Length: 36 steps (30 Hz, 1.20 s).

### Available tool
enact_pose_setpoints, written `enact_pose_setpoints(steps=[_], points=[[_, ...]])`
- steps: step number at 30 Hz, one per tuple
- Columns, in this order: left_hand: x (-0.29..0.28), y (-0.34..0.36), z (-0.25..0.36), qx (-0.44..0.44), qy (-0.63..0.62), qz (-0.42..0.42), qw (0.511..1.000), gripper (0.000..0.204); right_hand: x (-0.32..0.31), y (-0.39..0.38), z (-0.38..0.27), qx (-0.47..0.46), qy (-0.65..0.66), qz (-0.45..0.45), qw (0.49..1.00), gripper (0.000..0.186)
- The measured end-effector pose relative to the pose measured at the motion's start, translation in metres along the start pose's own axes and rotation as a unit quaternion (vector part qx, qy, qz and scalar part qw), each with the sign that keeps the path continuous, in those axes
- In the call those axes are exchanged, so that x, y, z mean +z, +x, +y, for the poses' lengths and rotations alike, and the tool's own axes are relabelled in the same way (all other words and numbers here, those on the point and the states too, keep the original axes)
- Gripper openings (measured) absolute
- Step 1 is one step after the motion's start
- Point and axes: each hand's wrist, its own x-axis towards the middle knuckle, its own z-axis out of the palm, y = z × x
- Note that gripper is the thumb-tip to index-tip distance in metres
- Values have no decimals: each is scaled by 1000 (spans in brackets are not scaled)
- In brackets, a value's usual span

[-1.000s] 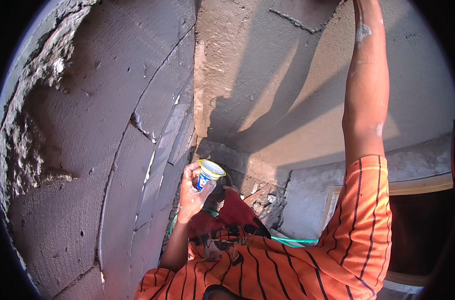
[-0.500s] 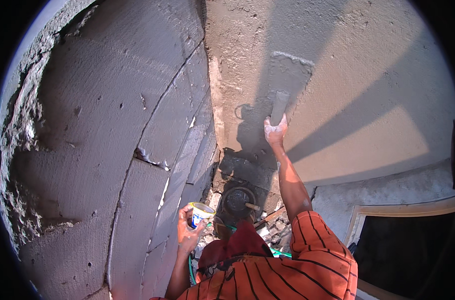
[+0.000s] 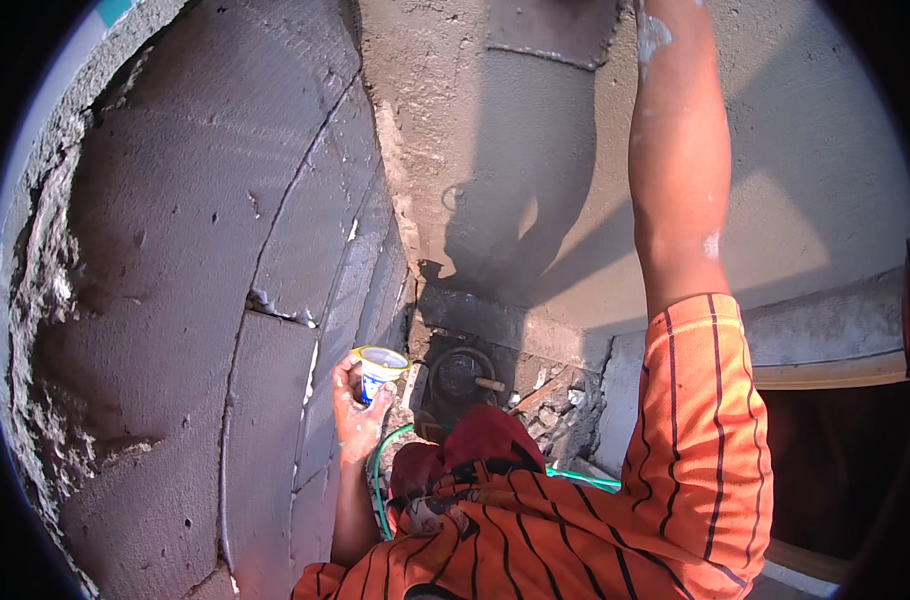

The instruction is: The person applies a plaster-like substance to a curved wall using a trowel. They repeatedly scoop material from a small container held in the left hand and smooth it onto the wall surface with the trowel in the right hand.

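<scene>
My left hand [image 3: 355, 418] is shut on a small white and blue cup with a yellow rim [image 3: 379, 364], held low beside the grey block wall [image 3: 175, 250]. My right forearm [image 3: 675, 150], flecked with plaster, stretches up along the plastered wall [image 3: 815, 170]. It runs out past the top edge, so my right hand is hidden. A darker patch of wet plaster [image 3: 553, 30] sits on the wall just left of that arm. My orange striped sleeve [image 3: 700, 430] fills the lower right.
Far below, a dark round bucket [image 3: 460, 372] stands in the corner among rubble [image 3: 560, 395]. A green hose [image 3: 380, 475] loops near it. A pale frame around a dark opening [image 3: 835, 372] lies at the right. The block wall's joints are rough.
Half a second ago my right hand pressed a tool to the wet patch in full view; now the arm is raised and the hand is past the top edge. The cup stays in my left hand.
</scene>
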Motion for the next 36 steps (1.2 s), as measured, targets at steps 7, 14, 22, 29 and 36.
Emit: enact_pose_setpoints(steps=[7,14,22,29,36], points=[[-22,-9,-22,-51,54,-9,997,62,-26,-339,201,191,-195,22,962,73],[-27,-34,-20,-13,39,-34,999,54,-52,-334,201,318,-283,35,904,73],[-5,-23,-14,5,23,-34,999,60,-89,114,-42,29,-75,23,997,25],[12,8,-8,16,-18,-7,1000,54,-8,-31,24,41,21,-35,998,27],[27,-16,9,-24,21,-16,999,54,-32,-354,200,372,-195,-123,899,78]])
